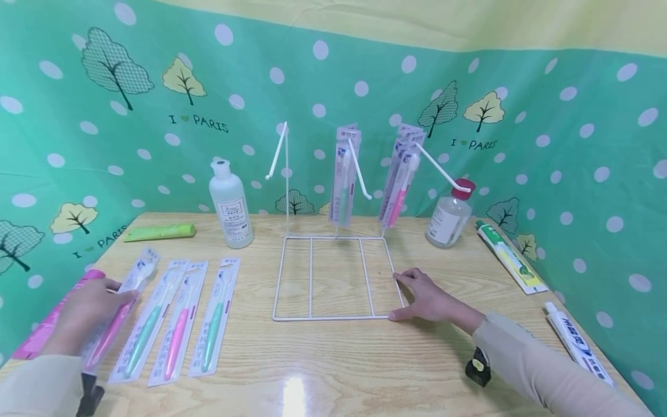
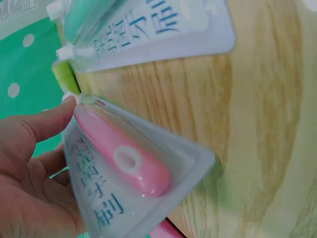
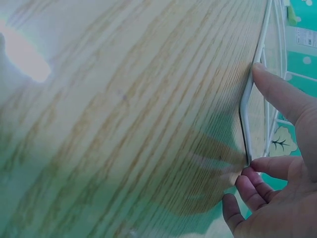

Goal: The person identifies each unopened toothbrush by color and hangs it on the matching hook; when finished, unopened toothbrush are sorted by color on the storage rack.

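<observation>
My left hand (image 1: 85, 313) pinches a packaged pink toothbrush (image 2: 126, 158) at the table's left. In the left wrist view its clear pack tilts, handle end lifted off the wood. My right hand (image 1: 424, 296) holds the right front corner of a white wire display rack (image 1: 333, 318), thumb on the front bar and a finger on the side bar. To the right of the held pack, more packaged toothbrushes lie side by side: a green one (image 1: 143, 333), a pink one (image 1: 178, 336) and another green one (image 1: 212, 330). Toothbrush packs hang on the middle hook (image 1: 359, 168) and right hook (image 1: 443, 168).
The left hook (image 1: 277, 153) is bare. A white pump-less bottle (image 1: 231, 208) and red-capped bottle (image 1: 449, 217) flank the rack. Tubes lie around: green (image 1: 161, 232), pink (image 1: 44, 327), green-yellow (image 1: 513, 258), white (image 1: 578, 344). A patterned curtain (image 1: 333, 75) stands behind.
</observation>
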The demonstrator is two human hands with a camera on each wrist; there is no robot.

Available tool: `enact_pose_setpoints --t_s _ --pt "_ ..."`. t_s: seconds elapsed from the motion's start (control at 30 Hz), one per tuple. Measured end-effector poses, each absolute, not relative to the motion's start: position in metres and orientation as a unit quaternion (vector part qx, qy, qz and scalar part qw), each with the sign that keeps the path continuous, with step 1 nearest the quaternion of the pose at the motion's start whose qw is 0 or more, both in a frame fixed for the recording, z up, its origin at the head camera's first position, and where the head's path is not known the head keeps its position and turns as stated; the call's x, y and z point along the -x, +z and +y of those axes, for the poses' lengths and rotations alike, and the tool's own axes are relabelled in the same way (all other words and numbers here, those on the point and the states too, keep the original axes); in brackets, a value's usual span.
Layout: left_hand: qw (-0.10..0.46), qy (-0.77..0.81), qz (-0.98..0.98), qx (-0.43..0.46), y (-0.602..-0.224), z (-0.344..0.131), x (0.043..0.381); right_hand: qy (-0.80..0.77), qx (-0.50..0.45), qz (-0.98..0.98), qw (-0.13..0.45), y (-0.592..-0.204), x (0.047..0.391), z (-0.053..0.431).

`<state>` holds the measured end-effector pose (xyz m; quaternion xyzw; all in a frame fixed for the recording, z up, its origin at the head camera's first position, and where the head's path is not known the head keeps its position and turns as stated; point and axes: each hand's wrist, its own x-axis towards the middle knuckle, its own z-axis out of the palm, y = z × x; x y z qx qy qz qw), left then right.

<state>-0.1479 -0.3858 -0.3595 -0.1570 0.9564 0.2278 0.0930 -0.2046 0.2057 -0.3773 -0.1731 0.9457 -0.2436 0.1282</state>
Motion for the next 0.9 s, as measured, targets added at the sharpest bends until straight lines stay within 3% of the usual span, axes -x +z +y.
enact_pose_setpoints --t_s 0.27,0.63,0.9 --pt "0.015 0.242 0.957 0.156 -0.345 -0.377 0.149 -0.243 0.177 0.945 0.128 -0.376 0.204 0.206" --pt "-0.088 0.268 0.955 0.087 -0.301 -0.311 0.153 -0.244 0.176 0.944 0.131 -0.373 0.203 0.205" --pt "-0.079 0.303 0.95 -0.003 -0.288 -0.237 0.16 -0.244 0.173 0.945 0.133 -0.373 0.203 0.205"
